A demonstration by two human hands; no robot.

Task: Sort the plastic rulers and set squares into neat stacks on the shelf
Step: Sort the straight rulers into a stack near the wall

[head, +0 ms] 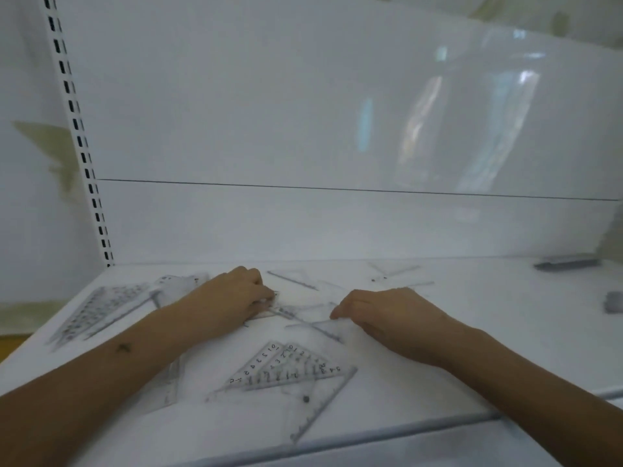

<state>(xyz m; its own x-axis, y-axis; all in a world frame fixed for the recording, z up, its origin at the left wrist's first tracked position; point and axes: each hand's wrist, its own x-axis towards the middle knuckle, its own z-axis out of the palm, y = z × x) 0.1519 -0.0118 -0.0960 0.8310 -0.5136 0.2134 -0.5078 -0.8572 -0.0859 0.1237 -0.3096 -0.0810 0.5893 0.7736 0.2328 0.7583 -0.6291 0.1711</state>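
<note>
Clear plastic rulers and set squares lie scattered on a white shelf (438, 348). My left hand (232, 298) is curled over a clear set square (286, 311) in the shelf's middle, fingertips pinching its left corner. My right hand (381, 315) rests on the same loose pile, fingers bent down onto a clear ruler (323, 328). A small stack of set squares (286, 369) with printed numbers lies in front of both hands. At the left sits a stack of rulers and squares (101, 308). More clear pieces (394, 273) lie at the back; the picture is blurred.
A white back panel (303, 129) rises behind the shelf, with a slotted upright (79, 136) at the left. Two dark grey objects (566, 261) (613, 302) lie at the far right. The shelf's front edge (371, 433) runs below my forearms.
</note>
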